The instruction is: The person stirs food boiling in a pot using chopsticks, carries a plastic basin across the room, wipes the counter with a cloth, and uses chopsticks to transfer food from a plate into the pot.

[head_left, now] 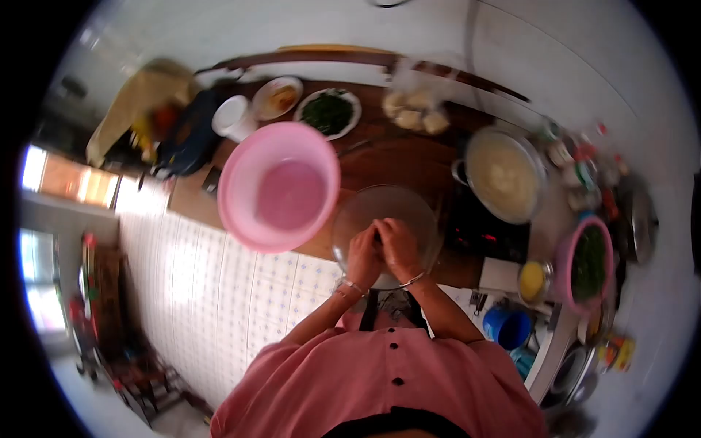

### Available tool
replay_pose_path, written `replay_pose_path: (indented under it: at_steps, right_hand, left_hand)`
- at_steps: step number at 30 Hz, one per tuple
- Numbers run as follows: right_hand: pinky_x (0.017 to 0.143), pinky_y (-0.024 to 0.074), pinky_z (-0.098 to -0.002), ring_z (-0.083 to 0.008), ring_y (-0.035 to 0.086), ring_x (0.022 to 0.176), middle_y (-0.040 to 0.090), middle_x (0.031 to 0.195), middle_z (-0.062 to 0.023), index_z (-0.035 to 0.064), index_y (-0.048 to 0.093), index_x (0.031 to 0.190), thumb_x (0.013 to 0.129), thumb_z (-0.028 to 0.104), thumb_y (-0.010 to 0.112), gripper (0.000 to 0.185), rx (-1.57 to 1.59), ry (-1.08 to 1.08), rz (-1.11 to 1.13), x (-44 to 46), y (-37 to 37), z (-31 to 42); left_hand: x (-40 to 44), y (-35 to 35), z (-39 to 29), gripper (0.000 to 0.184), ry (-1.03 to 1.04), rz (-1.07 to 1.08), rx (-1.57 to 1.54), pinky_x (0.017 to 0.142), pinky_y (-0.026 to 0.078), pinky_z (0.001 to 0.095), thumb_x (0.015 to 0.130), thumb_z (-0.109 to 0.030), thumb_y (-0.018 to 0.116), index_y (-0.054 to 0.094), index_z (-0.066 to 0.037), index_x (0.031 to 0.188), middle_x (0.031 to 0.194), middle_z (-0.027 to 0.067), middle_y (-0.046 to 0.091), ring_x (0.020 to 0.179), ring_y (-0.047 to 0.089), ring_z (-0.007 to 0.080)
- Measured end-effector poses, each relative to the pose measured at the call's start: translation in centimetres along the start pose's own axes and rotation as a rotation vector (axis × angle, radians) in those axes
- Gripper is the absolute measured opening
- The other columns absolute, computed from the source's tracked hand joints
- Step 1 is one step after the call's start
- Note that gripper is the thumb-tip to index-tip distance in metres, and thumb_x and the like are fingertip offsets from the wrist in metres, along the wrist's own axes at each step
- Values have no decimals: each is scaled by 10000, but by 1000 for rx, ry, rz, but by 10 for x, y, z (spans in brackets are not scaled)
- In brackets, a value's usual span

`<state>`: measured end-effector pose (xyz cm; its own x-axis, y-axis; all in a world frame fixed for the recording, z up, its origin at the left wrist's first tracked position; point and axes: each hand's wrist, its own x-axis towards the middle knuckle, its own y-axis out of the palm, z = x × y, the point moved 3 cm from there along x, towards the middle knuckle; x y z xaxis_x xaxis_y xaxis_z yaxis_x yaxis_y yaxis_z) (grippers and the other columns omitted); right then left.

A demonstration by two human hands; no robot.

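Note:
Both of my hands are together over a clear glass bowl [387, 201] at the front edge of the brown wooden counter. My left hand [365, 255] has its fingers bent inward and meets my right hand [399, 248] at the fingertips. A small dark spot shows between them; what they hold, if anything, is too small to make out. To the left of the bowl stands a large pink basin [292, 193]. Behind it are a plate of chopped greens [327, 112], a small dish with orange food [280, 98] and a white cup [234, 118].
A pot of pale liquid [502, 175] sits on the black cooktop [485, 232] at right. Beyond are bottles [580, 175], a pink basket of greens [588, 266] and a yellow-filled bowl [533, 280]. A bag of pale buns [416, 109] lies at the back; a blue bucket [507, 326] stands lower right.

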<state>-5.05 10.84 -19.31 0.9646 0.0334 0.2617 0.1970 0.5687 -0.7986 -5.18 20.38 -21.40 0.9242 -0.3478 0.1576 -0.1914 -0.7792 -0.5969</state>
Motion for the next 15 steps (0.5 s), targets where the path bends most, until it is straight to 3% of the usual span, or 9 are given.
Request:
replay_pose_path:
  at_steps: [2, 4, 5, 6, 7, 9, 15]
  right_hand:
    - [770, 465, -372, -281, 528, 926, 557, 968, -99, 60, 549, 992, 741, 122, 579, 260, 12, 12, -33, -10, -18, -1]
    - [768, 465, -373, -280, 525, 918, 556, 964, -103, 55, 545, 975, 736, 130, 588, 255, -60, 197, -125, -33, -47, -11]
    - [769, 465, -367, -277, 524, 911, 554, 963, -103, 47, 547, 988, 727, 135, 602, 281, -36, 137, -136, -31, -49, -8]
    - [771, 465, -362, -274, 523, 904, 553, 961, -103, 39, 549, 1000, 717, 139, 616, 307, -18, 108, -146, -38, -52, -5]
    - [771, 465, -362, -274, 523, 904, 553, 961, -103, 39, 549, 1000, 717, 139, 616, 307, -58, 194, -200, -56, -59, -3]
    - [772, 465, -354, -271, 522, 895, 549, 948, -102, 21, 552, 1025, 703, 141, 638, 354, -95, 165, -257, -71, -66, 8]
    - [766, 472, -358, -284, 535, 920, 567, 1000, -96, 44, 559, 1065, 696, 146, 664, 397, -122, 482, -475, -141, -81, 10]
  left_hand:
    - [-8, -8, -12, 529, 32, -20, -16, 915, 362, 425, 719, 15, 544, 438, 7, 1237, 1130, 206, 526, 1046, 479, 361]
    - [-5, 13, -30, 534, 106, 121, -47, 905, 363, 429, 715, 24, 534, 433, 16, 1239, 1127, 207, 527, 1038, 479, 363]
    - [-4, 8, -34, 533, 91, 134, -33, 902, 363, 431, 715, 26, 529, 433, 19, 1239, 1126, 206, 527, 1036, 478, 365]
    - [-8, 3, -42, 545, 207, 103, 23, 896, 369, 431, 709, 27, 531, 435, 18, 1245, 1133, 198, 526, 1036, 473, 369]
    - [-21, -1, -51, 575, 262, 112, 34, 896, 371, 428, 700, 34, 530, 426, 12, 1264, 1143, 190, 520, 1037, 464, 371]
    - [-28, 1, -64, 585, 376, 136, 19, 890, 374, 426, 698, 44, 524, 420, 17, 1273, 1127, 186, 525, 1029, 462, 367]
    - [-56, 25, -93, 574, 546, 433, -109, 895, 369, 429, 703, 63, 509, 425, 19, 1269, 1097, 183, 538, 1026, 462, 367]
